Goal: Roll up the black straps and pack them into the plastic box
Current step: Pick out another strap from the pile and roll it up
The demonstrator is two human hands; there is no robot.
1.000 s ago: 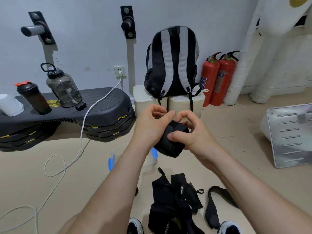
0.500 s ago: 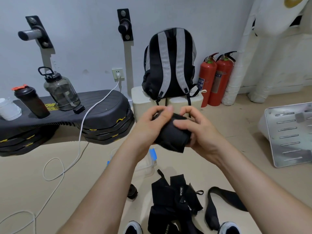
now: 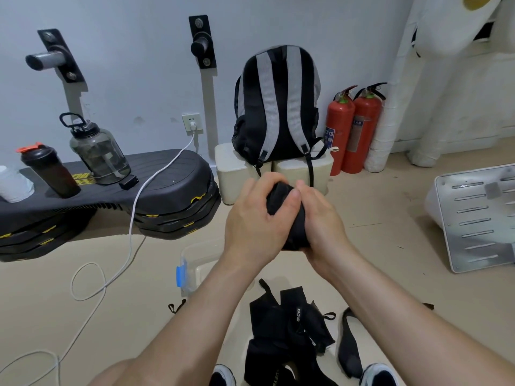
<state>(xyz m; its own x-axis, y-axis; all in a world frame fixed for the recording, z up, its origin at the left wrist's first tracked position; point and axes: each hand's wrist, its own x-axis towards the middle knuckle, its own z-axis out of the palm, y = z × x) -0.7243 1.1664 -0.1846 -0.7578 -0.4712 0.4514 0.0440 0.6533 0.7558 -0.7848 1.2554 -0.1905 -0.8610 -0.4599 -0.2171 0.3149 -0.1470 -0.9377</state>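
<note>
A rolled black strap (image 3: pixel 289 215) is squeezed between both hands in mid-air, mostly hidden by them. My left hand (image 3: pixel 255 221) wraps its fingers over the roll's left side. My right hand (image 3: pixel 320 218) grips the right side with its thumb on top. Below my left forearm stands the clear plastic box (image 3: pixel 192 263) with a blue clip, partly hidden. A heap of loose black straps (image 3: pixel 289 330) lies on the floor near my feet, and one more black strap (image 3: pixel 349 346) lies to the right of it.
A black step platform (image 3: pixel 167 190) at left carries two bottles (image 3: pixel 97 151). A white cable (image 3: pixel 122 246) trails across the floor. A backpack (image 3: pixel 276 107) sits on white blocks; red extinguishers (image 3: pixel 354 129) beside it. A white slotted panel (image 3: pixel 479 218) lies at right.
Both hands have closed tighter round the rolled strap, covering more of it, and they have stayed at about the same height above the box.
</note>
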